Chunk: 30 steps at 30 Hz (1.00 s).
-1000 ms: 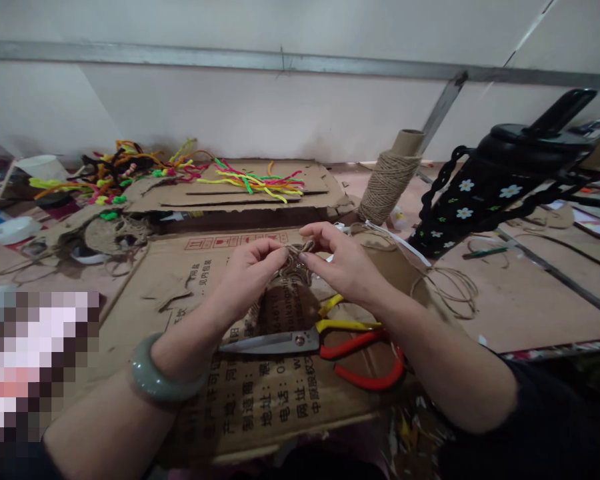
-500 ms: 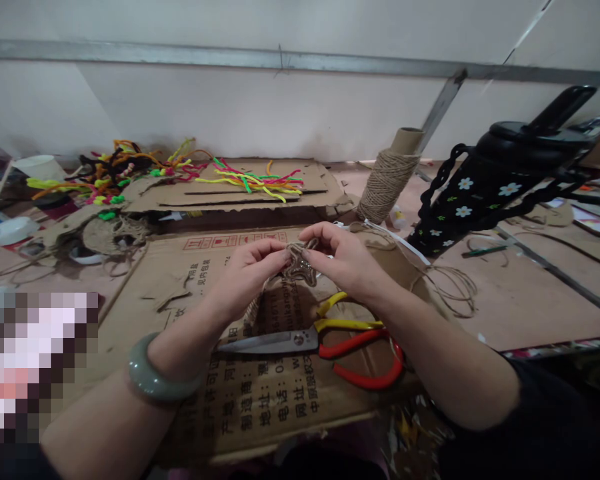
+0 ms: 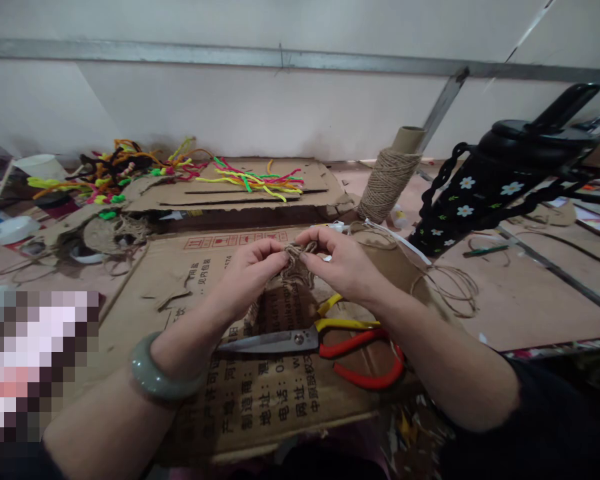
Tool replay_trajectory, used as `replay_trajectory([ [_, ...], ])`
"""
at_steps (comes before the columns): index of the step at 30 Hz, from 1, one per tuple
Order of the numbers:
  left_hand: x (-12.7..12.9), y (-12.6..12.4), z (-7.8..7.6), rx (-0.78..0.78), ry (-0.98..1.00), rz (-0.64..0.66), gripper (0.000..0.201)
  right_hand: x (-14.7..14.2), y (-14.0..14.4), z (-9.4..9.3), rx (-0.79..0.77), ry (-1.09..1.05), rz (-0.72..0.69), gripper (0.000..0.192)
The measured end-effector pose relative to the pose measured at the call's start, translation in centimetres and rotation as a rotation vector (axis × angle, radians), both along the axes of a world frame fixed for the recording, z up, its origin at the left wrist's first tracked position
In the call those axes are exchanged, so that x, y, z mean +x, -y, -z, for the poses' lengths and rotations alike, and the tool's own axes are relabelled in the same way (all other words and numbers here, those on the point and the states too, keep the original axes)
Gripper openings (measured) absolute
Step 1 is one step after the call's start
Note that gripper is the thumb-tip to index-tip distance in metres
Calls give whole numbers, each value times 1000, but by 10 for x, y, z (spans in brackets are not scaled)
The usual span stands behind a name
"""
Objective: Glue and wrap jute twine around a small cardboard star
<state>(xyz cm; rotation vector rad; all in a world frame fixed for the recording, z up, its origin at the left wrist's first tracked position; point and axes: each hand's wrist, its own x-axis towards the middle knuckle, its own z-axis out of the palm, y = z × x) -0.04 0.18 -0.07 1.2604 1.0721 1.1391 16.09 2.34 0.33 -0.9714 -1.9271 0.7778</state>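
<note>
Cardboard, printed with black and red markings, occupied the lower centre of the frame. A black bottle with a daisy pattern leaned at the upper right. Scissors with red and yellow handles lay across the cardboard, below the hands in the frame, blades directed left. Bright fuzzy strips were heaped on a second cardboard piece at the upper left of centre. A spool of twine was positioned left of the bottle, tilted. The left hand gripped the twine piece between thumb and fingers; the right hand pinched its opposite side in the same manner. A green bangle encircled the left wrist at the lower left. The twine piece, at the centre of the frame, appeared star-shaped, although the fingers partly covered it.
</note>
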Motion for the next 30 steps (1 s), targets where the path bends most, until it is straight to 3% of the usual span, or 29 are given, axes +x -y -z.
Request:
replay_trajectory([
  [18,-1,1,-5,-39,-130,36,16,0,2,2,-36,99,-71,22],
  [30,-9,-6,-2,21,-99,-46,14,4,-7,3,-195,-87,-169,26],
])
